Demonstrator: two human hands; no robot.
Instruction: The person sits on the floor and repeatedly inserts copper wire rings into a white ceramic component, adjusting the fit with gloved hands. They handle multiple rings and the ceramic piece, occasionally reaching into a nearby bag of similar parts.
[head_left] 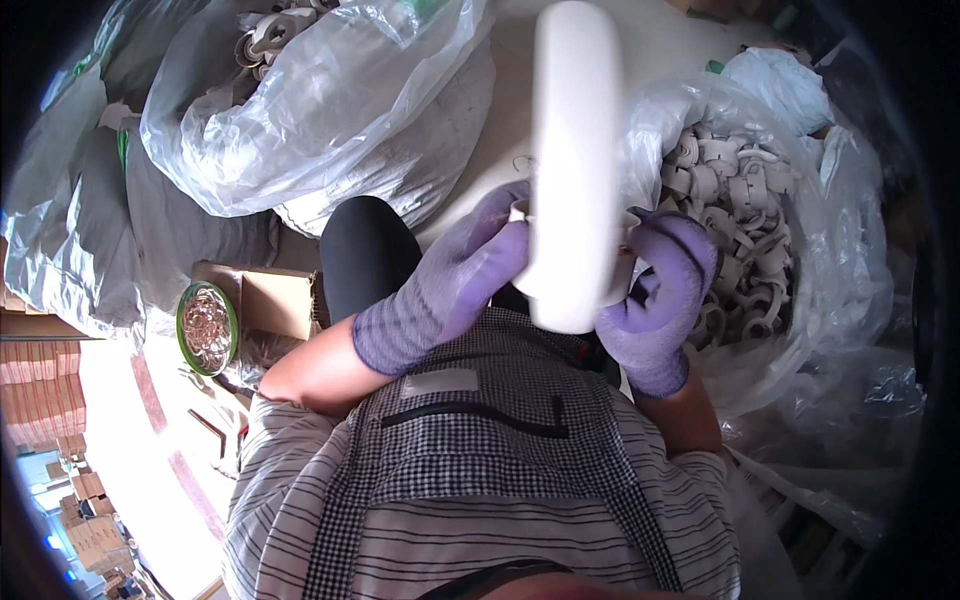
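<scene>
Now, by label:

Left hand: the left hand (455,285), in a purple glove, sits just left of centre, its fingers pressed onto the left side of the white wheel (575,165); the grip is closed on it.

Right hand: the right hand (660,295), gloved the same, is right of centre, cupping the wheel's lower right side with fingers curled round it.

Wheel: seen edge-on, it runs from the top centre of the frame down to mid-frame, held between both hands above the lap. A small pale part (519,211) shows at the left fingertips, against the wheel; what it is cannot be told.

Right bag: a clear plastic bag (850,290) at centre right holds a heap of pale curved clips (735,215), just beside the right hand.

Left bags: a large clear bag (300,110) fills the upper left, with more pale parts (270,30) at the top edge; grey sacks (70,220) lie at far left.

Bowl: a green-rimmed bowl (207,327) of small metal rings stands at centre left, next to a cardboard box (275,303).

Clothing: a checked apron (480,440) over a striped shirt (300,480) fills the lower frame.
</scene>
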